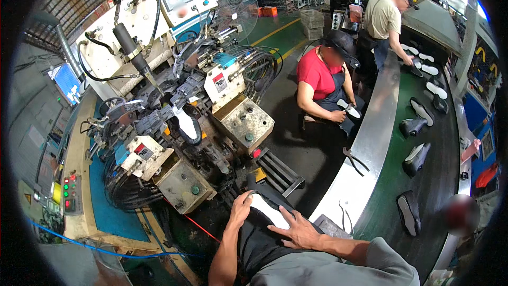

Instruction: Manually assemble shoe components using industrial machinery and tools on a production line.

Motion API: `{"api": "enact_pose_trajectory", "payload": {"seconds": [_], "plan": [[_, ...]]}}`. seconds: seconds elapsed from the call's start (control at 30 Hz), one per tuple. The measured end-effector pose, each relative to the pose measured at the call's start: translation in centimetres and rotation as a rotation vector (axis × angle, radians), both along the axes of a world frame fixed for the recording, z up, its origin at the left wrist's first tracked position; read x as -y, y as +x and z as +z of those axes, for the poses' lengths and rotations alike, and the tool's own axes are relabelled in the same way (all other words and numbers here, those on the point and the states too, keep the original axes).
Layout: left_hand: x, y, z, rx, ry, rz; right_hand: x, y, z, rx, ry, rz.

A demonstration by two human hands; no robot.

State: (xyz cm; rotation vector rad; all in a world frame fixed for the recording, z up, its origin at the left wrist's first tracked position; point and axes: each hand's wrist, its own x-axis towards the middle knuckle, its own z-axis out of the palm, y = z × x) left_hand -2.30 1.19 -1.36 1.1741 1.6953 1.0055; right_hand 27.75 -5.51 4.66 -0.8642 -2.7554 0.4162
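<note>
Over my lap lies a dark shoe with a white sole face (269, 210) turned up. My left hand (241, 209) grips its far-left end, fingers curled round the edge. My right hand (301, 231) lies across the nearer end, its fingers spread apart on the white surface. The shoe's underside is hidden against my dark apron (256, 249). Ahead, another white-soled shoe (187, 126) sits sole-up in the machine (174, 100), apart from my hands.
A conveyor belt (381, 222) with several dark shoes runs along the right. On its metal edge lie pincers (355, 161) and another plier-like tool (346, 217). A seated person in red (320, 77) holds a shoe; another person (383, 16) stands farther off, reaching over the belt.
</note>
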Motion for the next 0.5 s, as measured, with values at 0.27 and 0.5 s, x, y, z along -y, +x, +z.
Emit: {"api": "enact_pose_trajectory", "payload": {"seconds": [0.27,0.5], "plan": [[1.7,-1.4,-0.5,-0.242,0.062,-0.028,-2.1,1.2,-1.3,-0.138,-0.053,0.075],[1.5,-1.6,-0.5,-0.208,0.031,-0.079,-3.3,2.2,-1.4,-0.174,-0.123,0.087]]}}
